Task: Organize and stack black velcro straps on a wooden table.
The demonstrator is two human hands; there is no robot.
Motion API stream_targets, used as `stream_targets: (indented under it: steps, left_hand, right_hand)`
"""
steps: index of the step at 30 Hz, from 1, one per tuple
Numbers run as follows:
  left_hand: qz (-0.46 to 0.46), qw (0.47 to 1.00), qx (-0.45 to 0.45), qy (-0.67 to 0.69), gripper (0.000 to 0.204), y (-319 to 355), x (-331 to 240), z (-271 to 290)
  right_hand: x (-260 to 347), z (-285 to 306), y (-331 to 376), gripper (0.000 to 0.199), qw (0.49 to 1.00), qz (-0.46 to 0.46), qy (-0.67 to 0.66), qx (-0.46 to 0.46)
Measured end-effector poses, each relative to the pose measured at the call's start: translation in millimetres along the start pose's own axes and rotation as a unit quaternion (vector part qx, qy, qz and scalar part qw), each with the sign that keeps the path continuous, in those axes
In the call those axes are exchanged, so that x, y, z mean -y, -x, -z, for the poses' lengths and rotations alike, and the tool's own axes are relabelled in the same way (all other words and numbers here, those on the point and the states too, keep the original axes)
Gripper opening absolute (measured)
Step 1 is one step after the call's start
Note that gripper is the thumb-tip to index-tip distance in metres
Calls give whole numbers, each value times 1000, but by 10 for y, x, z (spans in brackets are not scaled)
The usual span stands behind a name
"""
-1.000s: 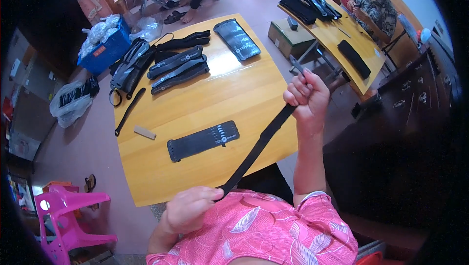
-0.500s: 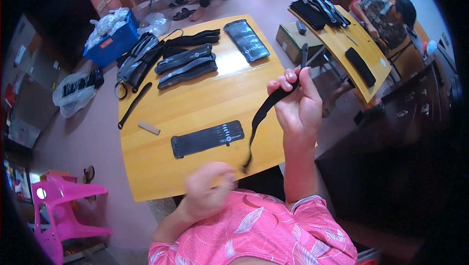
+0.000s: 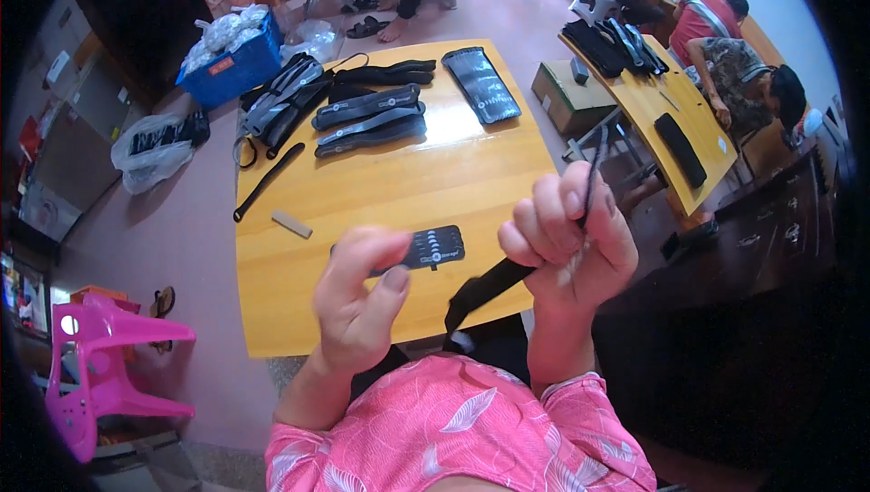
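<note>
While both hands are raised above the near edge, the yellow wooden counter [image 3: 381, 184] carries a row of black padded pieces [image 3: 367, 120] at its far side and one flat black panel [image 3: 426, 247] near the middle. Right hand [image 3: 566, 243]: fingers closed around a black strap [image 3: 494, 284], held in the air above the counter's near right corner. Left hand [image 3: 358, 302]: fingers loosely curled, holding nothing, just beside the strap. Small tan block [image 3: 292, 224] lies near the counter's left edge.

1. Looks like a small assembly workshop, not a home
2. Wooden desk [image 3: 399, 193] piled with identical black straps [image 3: 367, 120]
3. Other people sit at a second desk [image 3: 675, 107] with the same parts
4. Blue crate [image 3: 237, 62] of bagged stock on the floor
</note>
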State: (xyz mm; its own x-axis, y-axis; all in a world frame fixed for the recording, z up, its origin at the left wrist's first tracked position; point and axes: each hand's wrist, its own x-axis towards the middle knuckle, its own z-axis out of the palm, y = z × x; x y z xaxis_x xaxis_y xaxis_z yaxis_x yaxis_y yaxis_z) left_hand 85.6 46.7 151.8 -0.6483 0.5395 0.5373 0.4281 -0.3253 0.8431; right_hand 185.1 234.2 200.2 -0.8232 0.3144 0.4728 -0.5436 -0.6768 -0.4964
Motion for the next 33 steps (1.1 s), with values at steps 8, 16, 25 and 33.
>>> stream_targets:
  steps: [8,16,25,33]
  left_hand:
    - [380,843,220,310,31,-26,89,-159]
    - [478,744,216,413,10,25,257,-236]
    - [369,912,85,157,15,-382,708,-266]
    - [358,837,-198,363,7,-1040,1614,521]
  right_hand:
    - [-112,-21,-45,26,994,-52,77,60]
    - [-148,-4,-83,25,910,-44,6,413]
    - [-448,-103,249,32,816,-92,8,570]
    - [177,369,232,25,916,-16,-48,397]
